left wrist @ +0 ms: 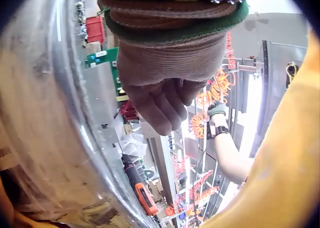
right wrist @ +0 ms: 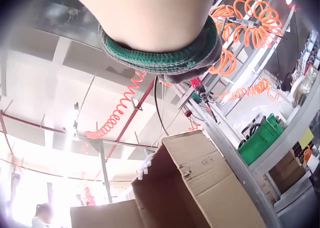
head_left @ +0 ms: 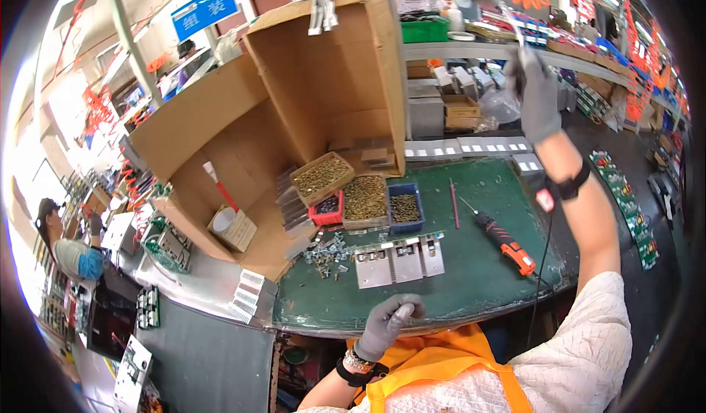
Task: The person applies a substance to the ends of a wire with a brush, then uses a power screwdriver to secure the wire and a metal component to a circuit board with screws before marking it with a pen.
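Note:
My gloved right hand is raised at the upper right, its fingers curled round a slim dark tool, partly hidden by the glove; the tool shows its tip beyond the cuff in the right wrist view. The left hand hangs loosely curled over the bench's front edge, holding nothing; its bent fingers show in the left wrist view. Beyond it, a circuit board with grey metal plates lies on the green mat. To the right lies an orange-and-black power screwdriver.
Loose small parts lie left of the plates. Behind are a blue bin, a red bin and boxes of small brass-coloured parts. A tall cardboard box stands behind; a thin red rod lies right.

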The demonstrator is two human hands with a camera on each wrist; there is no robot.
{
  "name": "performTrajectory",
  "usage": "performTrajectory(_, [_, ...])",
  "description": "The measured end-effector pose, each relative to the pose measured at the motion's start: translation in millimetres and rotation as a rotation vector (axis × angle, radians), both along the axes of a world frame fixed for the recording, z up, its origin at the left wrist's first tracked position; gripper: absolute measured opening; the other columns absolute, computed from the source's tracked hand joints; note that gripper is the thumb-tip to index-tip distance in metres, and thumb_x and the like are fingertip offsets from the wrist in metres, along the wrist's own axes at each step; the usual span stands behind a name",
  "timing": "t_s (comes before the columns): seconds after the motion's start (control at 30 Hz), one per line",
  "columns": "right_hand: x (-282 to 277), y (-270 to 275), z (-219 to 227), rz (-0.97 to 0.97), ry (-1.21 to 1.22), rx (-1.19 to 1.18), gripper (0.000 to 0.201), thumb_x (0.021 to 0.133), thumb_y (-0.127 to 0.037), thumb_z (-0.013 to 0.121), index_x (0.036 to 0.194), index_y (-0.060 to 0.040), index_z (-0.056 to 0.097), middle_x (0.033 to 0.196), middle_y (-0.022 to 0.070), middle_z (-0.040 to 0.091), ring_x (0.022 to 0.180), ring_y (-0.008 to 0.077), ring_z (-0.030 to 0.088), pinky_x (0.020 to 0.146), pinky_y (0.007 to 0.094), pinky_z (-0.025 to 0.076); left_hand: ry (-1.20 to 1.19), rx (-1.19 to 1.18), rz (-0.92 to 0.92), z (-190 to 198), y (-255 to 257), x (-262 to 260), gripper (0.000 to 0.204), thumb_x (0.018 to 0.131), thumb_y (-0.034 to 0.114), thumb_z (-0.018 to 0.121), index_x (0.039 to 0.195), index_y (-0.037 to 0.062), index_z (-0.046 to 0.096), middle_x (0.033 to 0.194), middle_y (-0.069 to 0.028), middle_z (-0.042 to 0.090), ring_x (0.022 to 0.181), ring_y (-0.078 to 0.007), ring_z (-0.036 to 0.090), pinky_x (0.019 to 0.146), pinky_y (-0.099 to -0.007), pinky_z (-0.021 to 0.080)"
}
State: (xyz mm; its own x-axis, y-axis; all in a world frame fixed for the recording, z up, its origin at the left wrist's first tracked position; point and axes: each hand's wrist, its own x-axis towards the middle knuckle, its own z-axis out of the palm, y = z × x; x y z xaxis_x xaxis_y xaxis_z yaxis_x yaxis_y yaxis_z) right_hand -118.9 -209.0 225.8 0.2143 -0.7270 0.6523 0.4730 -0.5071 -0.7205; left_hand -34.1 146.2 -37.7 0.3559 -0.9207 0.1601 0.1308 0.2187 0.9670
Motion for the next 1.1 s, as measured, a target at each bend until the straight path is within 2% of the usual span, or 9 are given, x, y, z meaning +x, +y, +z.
performTrajectory(0.17, [-83,86,-109,0.161,0.369,-0.066,0.012,0.090,-0.016,0.062,0.088,-0.0041,0.064,0.074,-0.0016,0.062,0.068,0.0077,0.057,0.061,0.0262,0.046,-0.320,-0.272,0.054,56,-61,-28,0.041,0.102,0.026,0.049,0.129,-0.0052,0.053,0.118,-0.0141,0.064,0.105,-0.0207,0.061,0.093,-0.0340,0.048])
performTrajectory(0.23, [-118,119,-159,0.074,0.623,-0.480,0.009,0.081,-0.013,0.068,0.087,-0.0057,0.067,0.073,0.0076,0.063,0.065,0.0213,0.062,0.062,0.0318,0.048,-0.286,-0.261,0.005,62,-93,-58,0.043,0.102,0.027,0.048,0.131,-0.0052,0.052,0.121,-0.0141,0.062,0.107,-0.0206,0.061,0.095,-0.0336,0.047])
performTrajectory(0.3, [-144,143,-191,0.018,0.926,-0.452,0.012,0.078,-0.016,0.071,0.086,-0.0066,0.069,0.076,0.0123,0.063,0.065,0.0285,0.062,0.059,0.0348,0.049,-0.258,-0.255,-0.006,58,-107,-74,0.044,0.103,0.028,0.048,0.132,-0.0053,0.051,0.124,-0.0140,0.061,0.109,-0.0205,0.060,0.096,-0.0333,0.046])
performTrajectory(0.37, [-161,157,-209,-0.011,0.890,-0.337,0.014,0.078,-0.017,0.072,0.086,-0.0065,0.070,0.076,0.0125,0.064,0.064,0.0293,0.063,0.058,0.0361,0.049,0.006,0.018,-0.256,42,-116,-80,0.045,0.102,0.028,0.050,0.132,-0.0052,0.050,0.121,-0.0127,0.063,0.107,-0.0191,0.060,0.096,-0.0323,0.047])
performTrajectory(0.5, [-187,169,-253,-0.124,0.814,-0.231,0.016,0.077,-0.018,0.073,0.087,-0.0063,0.071,0.076,0.0126,0.064,0.064,0.0304,0.063,0.056,0.0377,0.049,0.187,0.251,-0.362,26,-123,-103,0.041,0.101,0.029,0.054,0.125,-0.0041,0.055,0.115,-0.0114,0.065,0.103,-0.0163,0.061,0.091,-0.0308,0.049])
performTrajectory(0.67, [-203,183,-270,-0.030,0.797,0.017,0.020,0.084,-0.019,0.071,0.097,-0.0046,0.070,0.082,0.0097,0.065,0.069,0.0210,0.064,0.062,0.0323,0.050,0.251,0.316,-0.378,14,-126,-109,0.039,0.100,0.029,0.056,0.121,-0.0034,0.057,0.110,-0.0100,0.065,0.098,-0.0145,0.061,0.085,-0.0298,0.051])
performTrajectory(0.73, [-203,188,-278,0.414,0.499,0.722,0.024,0.090,-0.022,0.067,0.103,-0.0015,0.067,0.086,0.0054,0.065,0.074,0.0130,0.062,0.066,0.0298,0.050,0.181,0.337,-0.459,10,-127,-108,0.042,0.100,0.032,0.056,0.122,-0.0034,0.058,0.111,-0.0101,0.065,0.098,-0.0146,0.062,0.086,-0.0298,0.051])
performTrajectory(0.97, [-199,187,-274,0.246,0.677,0.531,0.025,0.094,-0.021,0.062,0.104,0.0007,0.067,0.085,0.0049,0.065,0.075,0.0107,0.060,0.067,0.0291,0.049,0.277,0.294,-0.384,4,-119,-116,0.056,0.101,0.035,0.053,0.140,-0.0028,0.041,0.120,-0.0126,0.061,0.104,-0.0159,0.060,0.091,-0.0300,0.050])
performTrajectory(1.1, [-199,187,-268,0.119,0.902,0.298,0.022,0.092,-0.023,0.064,0.102,-0.0039,0.068,0.085,0.0121,0.066,0.074,0.0214,0.064,0.068,0.0315,0.050,0.388,0.336,-0.287,-2,-121,-113,0.057,0.102,0.031,0.050,0.145,-0.0015,0.030,0.121,-0.0152,0.060,0.106,-0.0187,0.061,0.092,-0.0327,0.050])
